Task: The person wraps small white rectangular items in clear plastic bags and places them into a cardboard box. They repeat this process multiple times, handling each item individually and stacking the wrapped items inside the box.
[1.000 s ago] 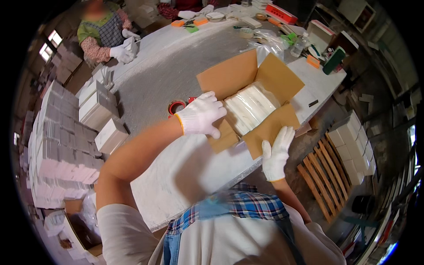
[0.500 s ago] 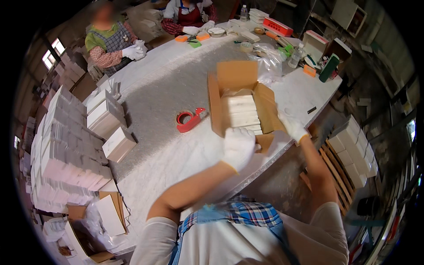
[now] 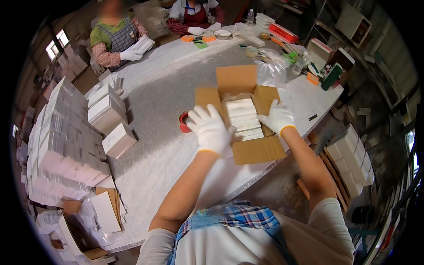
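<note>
An open cardboard box [image 3: 259, 151] stands on the stone-topped table, its flaps folded outward. Inside it lies a row of white slabs, perhaps tiles [image 3: 244, 115], packed on edge. My left hand [image 3: 209, 128], in a white knit glove, is spread at the box's left side, over the left flap's lower part. My right hand [image 3: 278, 118], gloved alike, lies with fingers apart on the right flap and rim. Neither hand holds anything. A red tape dispenser [image 3: 183, 121] sits just left of my left hand and is mostly hidden by it.
Stacked white tiles [image 3: 66, 137] rise at the left, with smaller stacks [image 3: 106, 108] beside them. A plastic bag [image 3: 269, 73], a water bottle [image 3: 300, 63] and a green box [image 3: 331, 77] lie beyond the carton. Two co-workers stand across the table; one holds white pieces [image 3: 142, 44].
My left hand has moved from the near flap to the box's left side and spread its fingers. The near and left flaps now lie outward. My right hand has shifted inward onto the right flap.
</note>
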Motion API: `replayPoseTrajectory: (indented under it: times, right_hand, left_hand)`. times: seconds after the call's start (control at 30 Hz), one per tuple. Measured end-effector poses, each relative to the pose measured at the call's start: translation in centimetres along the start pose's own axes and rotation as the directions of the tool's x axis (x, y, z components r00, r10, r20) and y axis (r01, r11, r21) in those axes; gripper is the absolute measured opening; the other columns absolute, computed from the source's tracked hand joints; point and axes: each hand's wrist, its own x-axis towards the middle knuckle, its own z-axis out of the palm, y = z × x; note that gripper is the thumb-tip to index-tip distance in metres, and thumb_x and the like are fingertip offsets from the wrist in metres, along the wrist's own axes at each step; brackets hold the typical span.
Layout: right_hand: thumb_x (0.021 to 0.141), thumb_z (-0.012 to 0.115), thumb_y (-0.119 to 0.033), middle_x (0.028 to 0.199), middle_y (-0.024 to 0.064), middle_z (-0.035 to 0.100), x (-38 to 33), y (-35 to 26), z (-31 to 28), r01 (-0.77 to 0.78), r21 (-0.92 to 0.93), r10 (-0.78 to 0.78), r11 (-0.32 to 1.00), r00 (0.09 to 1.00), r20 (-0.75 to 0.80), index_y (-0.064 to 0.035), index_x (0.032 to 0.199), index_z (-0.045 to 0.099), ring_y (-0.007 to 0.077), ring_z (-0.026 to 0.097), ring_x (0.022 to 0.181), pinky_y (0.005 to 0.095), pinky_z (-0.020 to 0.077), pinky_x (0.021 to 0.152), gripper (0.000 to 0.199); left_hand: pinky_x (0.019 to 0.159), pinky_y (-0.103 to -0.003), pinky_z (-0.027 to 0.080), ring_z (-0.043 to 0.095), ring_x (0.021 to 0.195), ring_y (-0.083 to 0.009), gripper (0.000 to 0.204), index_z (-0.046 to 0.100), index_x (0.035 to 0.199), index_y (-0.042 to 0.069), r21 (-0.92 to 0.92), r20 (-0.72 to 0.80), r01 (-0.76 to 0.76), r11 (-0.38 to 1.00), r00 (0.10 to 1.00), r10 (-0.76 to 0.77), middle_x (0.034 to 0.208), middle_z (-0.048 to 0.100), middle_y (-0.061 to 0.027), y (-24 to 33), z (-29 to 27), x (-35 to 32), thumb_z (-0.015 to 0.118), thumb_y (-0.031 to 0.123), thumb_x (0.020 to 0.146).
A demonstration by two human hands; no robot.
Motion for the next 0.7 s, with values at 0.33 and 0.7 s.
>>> replayPoseTrajectory:
  times: [0.33, 0.7]
  right_hand:
    - [0.088, 0.064, -0.028, 0.128, 0.026, 0.068, 1.6, 2.8, 2.2, -0.058, 0.81, -0.239, 0.583, 0.941, 0.239, 0.01, 0.147, 0.049, 0.0339, 0.068, 0.112, 0.0394, 0.0522, 0.098, 0.072]
    - [0.093, 0.065, -0.017, 0.126, 0.016, 0.069, 0.8, 2.5, 3.8, -0.334, 0.929, -0.247, 0.157, 0.898, 0.365, 0.0033, 0.149, 0.051, 0.0224, 0.067, 0.109, 0.0339, 0.0529, 0.095, 0.061]
  left_hand:
    - [0.079, -0.043, 0.059, 0.069, 0.1, -0.0369, 0.091, 0.022, 0.147, -0.011, -0.632, 0.558, 0.529, 0.566, 0.818, -0.14, 0.128, 0.056, -0.034, -1.1, 5.7, 4.0, 0.074, 0.028, 0.082]
    - [0.094, -0.044, 0.058, 0.065, 0.115, -0.0344, 0.061, 0.039, 0.144, -0.002, -0.834, 0.468, 0.489, -0.257, 0.872, 0.143, 0.132, 0.058, -0.0237, -0.1, 4.6, 1.6, 0.058, -0.001, 0.086]
